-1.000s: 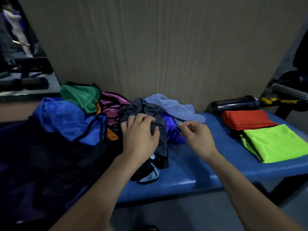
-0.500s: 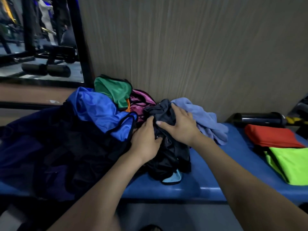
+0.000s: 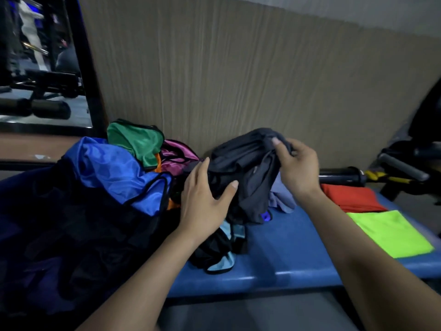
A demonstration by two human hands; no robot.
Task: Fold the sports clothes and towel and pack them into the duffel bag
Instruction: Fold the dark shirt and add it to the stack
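A dark grey garment [image 3: 241, 161] is lifted off the pile on the blue bench [image 3: 286, 254]. My right hand [image 3: 296, 166] grips its upper right part, fingers curled round the cloth. My left hand [image 3: 205, 199] holds its lower left side, thumb over the fabric. Behind and to the left lie a blue garment [image 3: 112, 168], a green one [image 3: 138, 142] and a magenta one [image 3: 176, 156]. A light blue-grey towel [image 3: 281, 199] shows under the grey garment. The dark duffel bag [image 3: 59, 235] sits at the left. Folded red [image 3: 350, 199] and neon green [image 3: 391, 235] garments lie at the right.
A black garment with light blue trim [image 3: 219, 256] lies below my left hand. A black bottle [image 3: 343, 177] lies against the wood-panel wall [image 3: 238, 80]. Gym equipment stands at the far right [image 3: 405, 168] and behind the mirror frame at the left [image 3: 43, 84].
Both hands have raised the dark grey garment off the pile. My right hand moved up and to the right with the cloth; the towel beneath is now partly covered.
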